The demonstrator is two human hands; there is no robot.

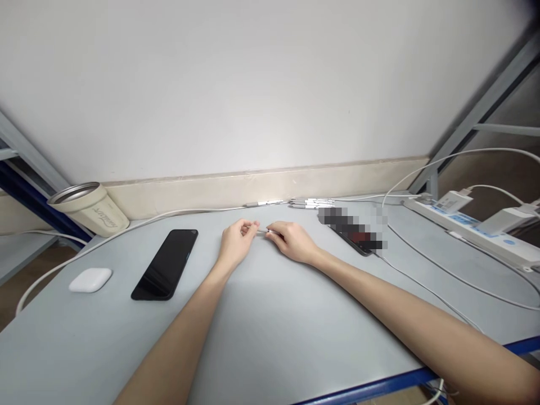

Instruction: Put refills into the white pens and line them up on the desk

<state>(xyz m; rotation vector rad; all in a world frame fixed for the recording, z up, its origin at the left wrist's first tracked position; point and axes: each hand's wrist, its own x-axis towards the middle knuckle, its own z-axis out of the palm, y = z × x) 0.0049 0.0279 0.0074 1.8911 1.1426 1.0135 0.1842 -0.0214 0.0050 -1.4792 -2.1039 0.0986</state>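
Between my two hands, above the far middle of the table, is a thin pale pen (262, 230), mostly hidden by fingers. My left hand (237, 241) pinches its left end with thumb and fingertips. The fingers of my right hand (292, 241) are closed around its other end. Behind them, along the wall, lie a single white-and-grey pen (265, 203) and, to its right, a bunch of several similar pens (311, 203).
A black phone (166, 264), a white earbud case (90, 279) and a cream tumbler (101, 211) stand left. On the right are a partly blurred phone (367, 245) on a cable, white cords (426, 263) and a power strip (491, 242) with chargers. A wall (261, 84) closes the back.
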